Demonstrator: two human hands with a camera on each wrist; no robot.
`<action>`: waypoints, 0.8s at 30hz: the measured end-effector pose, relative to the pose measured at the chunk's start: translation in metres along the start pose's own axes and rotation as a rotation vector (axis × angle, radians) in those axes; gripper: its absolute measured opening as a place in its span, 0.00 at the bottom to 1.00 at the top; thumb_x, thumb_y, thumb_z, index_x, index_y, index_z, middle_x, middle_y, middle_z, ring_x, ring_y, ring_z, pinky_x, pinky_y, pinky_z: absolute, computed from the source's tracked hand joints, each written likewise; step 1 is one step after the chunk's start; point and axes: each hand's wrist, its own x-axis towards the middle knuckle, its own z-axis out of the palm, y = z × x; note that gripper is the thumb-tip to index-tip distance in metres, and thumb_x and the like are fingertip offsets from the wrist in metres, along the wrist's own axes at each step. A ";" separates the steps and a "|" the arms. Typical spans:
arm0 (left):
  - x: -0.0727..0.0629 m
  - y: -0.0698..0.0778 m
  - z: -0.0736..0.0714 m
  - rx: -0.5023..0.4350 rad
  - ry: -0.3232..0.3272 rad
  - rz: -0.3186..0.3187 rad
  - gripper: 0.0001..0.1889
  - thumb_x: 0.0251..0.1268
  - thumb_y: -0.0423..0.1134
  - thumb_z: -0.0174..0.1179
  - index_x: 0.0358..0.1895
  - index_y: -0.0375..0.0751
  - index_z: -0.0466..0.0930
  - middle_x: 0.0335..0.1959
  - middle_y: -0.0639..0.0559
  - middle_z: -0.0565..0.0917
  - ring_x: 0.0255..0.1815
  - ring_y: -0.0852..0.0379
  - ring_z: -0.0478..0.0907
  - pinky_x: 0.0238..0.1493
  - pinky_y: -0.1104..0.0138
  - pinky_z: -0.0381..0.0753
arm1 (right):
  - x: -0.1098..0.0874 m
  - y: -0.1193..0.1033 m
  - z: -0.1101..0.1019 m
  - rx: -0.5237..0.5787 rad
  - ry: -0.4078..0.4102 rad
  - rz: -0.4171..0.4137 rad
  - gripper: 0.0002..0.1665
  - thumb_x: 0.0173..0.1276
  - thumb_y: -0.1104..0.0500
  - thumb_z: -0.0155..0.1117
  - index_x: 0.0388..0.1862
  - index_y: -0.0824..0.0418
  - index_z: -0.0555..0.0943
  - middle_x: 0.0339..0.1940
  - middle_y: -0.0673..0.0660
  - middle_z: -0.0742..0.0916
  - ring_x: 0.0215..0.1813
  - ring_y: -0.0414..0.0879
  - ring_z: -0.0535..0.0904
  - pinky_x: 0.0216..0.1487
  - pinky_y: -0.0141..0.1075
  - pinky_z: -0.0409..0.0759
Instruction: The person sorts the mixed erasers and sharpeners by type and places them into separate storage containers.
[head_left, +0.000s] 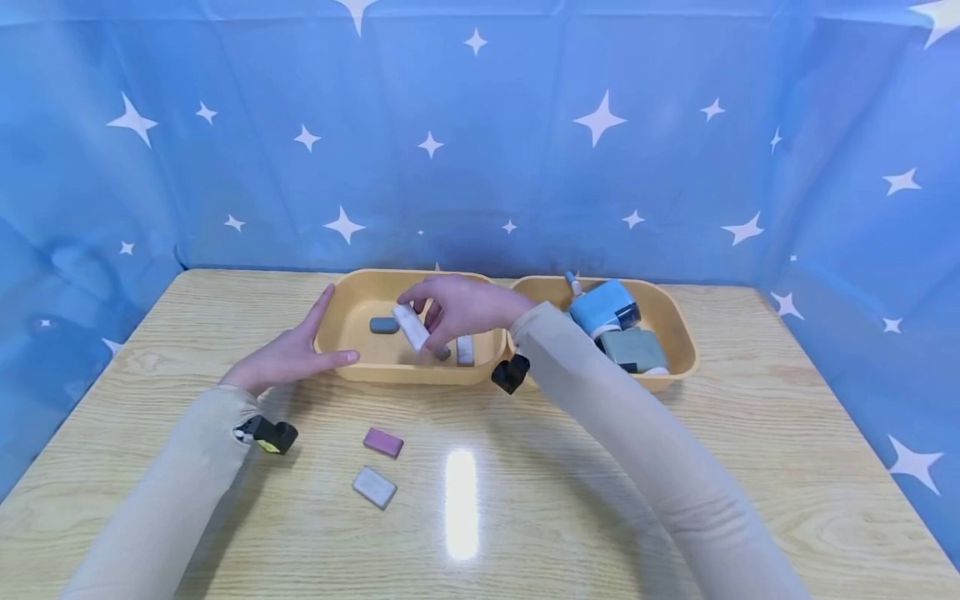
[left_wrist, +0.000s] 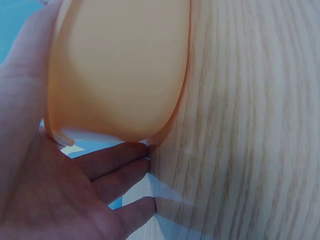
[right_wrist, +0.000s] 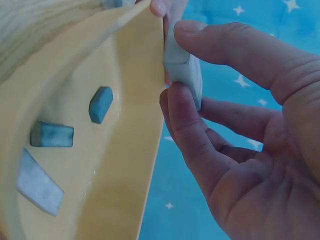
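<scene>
My right hand (head_left: 468, 304) pinches a white eraser (head_left: 411, 327) between thumb and fingertips, tilted above the left yellow bin (head_left: 408, 375). Inside that bin lie a blue-grey eraser (head_left: 384, 326), a small dark grey one (head_left: 443, 353) and another white eraser (head_left: 465, 350); the right wrist view shows all three apart on its floor. At the bin's left end my left hand (head_left: 288, 358) spreads around the corner, thumb toward the front side. Its straight fingers (left_wrist: 122, 177) lie along the outer end wall in the left wrist view.
A purple eraser (head_left: 383, 442) and a greyish-white eraser (head_left: 374, 487) lie on the wooden table in front of the bin. Beside it on the right, a second yellow bin (head_left: 678, 333) holds a blue object (head_left: 606, 307) and a grey-green one (head_left: 633, 348). A starry blue curtain stands behind.
</scene>
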 end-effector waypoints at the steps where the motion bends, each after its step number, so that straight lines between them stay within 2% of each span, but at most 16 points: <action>1: 0.000 0.000 0.000 0.002 -0.001 0.000 0.59 0.61 0.57 0.63 0.76 0.57 0.19 0.76 0.32 0.38 0.73 0.29 0.44 0.65 0.36 0.50 | 0.001 0.000 -0.001 0.000 -0.001 0.003 0.42 0.56 0.61 0.76 0.69 0.61 0.69 0.51 0.53 0.78 0.46 0.41 0.82 0.46 0.33 0.79; 14: -0.002 -0.001 0.004 0.021 -0.007 0.011 0.59 0.61 0.58 0.63 0.76 0.55 0.19 0.75 0.28 0.40 0.71 0.26 0.46 0.65 0.36 0.52 | 0.014 0.011 -0.002 -0.004 0.006 0.097 0.41 0.58 0.58 0.74 0.70 0.60 0.69 0.55 0.55 0.78 0.50 0.45 0.79 0.49 0.36 0.77; 24: -0.001 -0.001 0.000 0.048 0.013 0.005 0.59 0.61 0.59 0.62 0.76 0.55 0.19 0.75 0.28 0.41 0.71 0.27 0.48 0.65 0.38 0.53 | 0.018 0.017 -0.007 0.034 0.031 0.073 0.41 0.62 0.58 0.70 0.73 0.61 0.65 0.61 0.61 0.76 0.55 0.47 0.77 0.53 0.37 0.76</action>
